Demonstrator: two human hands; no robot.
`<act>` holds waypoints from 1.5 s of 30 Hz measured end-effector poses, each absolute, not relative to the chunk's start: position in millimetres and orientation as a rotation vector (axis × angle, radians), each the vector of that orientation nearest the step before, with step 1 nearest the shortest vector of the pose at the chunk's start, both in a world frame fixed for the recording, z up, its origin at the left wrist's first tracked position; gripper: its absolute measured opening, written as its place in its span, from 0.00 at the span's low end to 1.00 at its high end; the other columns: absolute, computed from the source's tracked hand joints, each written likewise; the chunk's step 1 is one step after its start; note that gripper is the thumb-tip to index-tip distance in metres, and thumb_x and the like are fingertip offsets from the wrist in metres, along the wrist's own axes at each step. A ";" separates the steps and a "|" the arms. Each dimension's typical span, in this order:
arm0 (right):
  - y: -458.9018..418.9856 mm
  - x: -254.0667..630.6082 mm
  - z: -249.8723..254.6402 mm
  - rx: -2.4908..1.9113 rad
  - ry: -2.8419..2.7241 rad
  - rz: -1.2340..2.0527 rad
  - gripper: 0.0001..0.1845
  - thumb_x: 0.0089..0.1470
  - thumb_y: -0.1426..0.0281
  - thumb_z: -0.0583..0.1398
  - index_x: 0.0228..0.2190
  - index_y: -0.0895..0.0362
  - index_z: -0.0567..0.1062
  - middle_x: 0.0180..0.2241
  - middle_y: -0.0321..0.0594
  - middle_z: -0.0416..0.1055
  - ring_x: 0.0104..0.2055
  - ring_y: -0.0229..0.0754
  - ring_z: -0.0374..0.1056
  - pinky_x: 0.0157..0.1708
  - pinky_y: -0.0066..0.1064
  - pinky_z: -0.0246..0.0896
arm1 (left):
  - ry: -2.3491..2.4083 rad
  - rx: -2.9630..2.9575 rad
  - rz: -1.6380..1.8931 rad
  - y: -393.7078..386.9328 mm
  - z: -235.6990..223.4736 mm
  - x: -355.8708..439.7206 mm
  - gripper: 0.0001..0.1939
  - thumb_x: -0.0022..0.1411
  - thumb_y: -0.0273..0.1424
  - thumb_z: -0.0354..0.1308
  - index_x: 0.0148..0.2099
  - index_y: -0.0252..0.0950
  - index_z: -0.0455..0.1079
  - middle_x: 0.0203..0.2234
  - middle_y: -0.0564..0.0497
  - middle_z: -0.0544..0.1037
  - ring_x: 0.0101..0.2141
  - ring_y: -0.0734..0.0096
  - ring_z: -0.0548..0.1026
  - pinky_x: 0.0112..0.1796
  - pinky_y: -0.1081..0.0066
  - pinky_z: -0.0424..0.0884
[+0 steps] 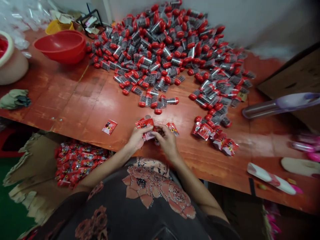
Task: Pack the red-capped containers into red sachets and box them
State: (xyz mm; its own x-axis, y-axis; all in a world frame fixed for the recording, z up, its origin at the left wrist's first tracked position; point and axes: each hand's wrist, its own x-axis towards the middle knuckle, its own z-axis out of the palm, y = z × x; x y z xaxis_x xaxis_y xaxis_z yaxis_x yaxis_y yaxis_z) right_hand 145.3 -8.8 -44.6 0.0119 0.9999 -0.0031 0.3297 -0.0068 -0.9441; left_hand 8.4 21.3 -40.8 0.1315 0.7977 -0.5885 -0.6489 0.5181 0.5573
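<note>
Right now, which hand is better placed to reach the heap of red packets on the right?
The right, probably: the right hand lies nearer the heap of red foil packets, while the left hand sits on the far side of it, farther from that heap.

The camera rides on my head, facing forward and down; my patterned top (142, 196) sits closest, along the bottom of the frame; my left hand (137, 138) and right hand (168, 141) are just above, lower middle; the red wooden table (62, 96) stretches away toward the top.
</note>
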 end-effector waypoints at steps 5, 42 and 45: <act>16.4 136.0 -49.6 -1.455 -1.599 0.972 0.19 0.58 0.67 0.57 0.51 0.48 0.71 0.39 0.40 0.77 0.41 0.46 0.73 0.43 0.40 0.67 | 0.991 0.263 1.153 28.7 -36.8 2.1 0.11 0.43 0.21 0.70 0.32 0.33 0.75 0.27 0.52 0.80 0.27 0.73 0.77 0.34 0.72 0.72; -15.8 132.3 -31.2 -1.347 -1.144 1.084 0.23 0.56 0.66 0.60 0.54 0.45 0.72 0.50 0.38 0.75 0.48 0.46 0.72 0.52 0.47 0.68 | 1.042 -0.043 1.134 54.1 -26.1 -5.3 0.08 0.53 0.21 0.64 0.37 0.34 0.74 0.29 0.47 0.79 0.36 0.64 0.78 0.40 0.64 0.75; -14.8 133.4 -35.4 -1.354 -1.136 1.035 0.23 0.57 0.66 0.60 0.54 0.45 0.71 0.49 0.38 0.75 0.48 0.45 0.73 0.52 0.46 0.68 | 1.024 -0.058 1.129 52.7 -22.5 -4.3 0.05 0.54 0.21 0.64 0.34 0.33 0.73 0.28 0.47 0.78 0.33 0.66 0.78 0.39 0.65 0.75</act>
State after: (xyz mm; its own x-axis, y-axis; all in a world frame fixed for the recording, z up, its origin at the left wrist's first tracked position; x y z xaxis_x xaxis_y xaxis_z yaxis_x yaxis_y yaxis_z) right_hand 133.4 -14.8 -35.4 0.1781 0.9840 0.0048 0.0862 -0.0107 -0.9962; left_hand -4.3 52.7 -22.5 0.0470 0.7151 -0.6974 -0.7639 0.4756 0.4361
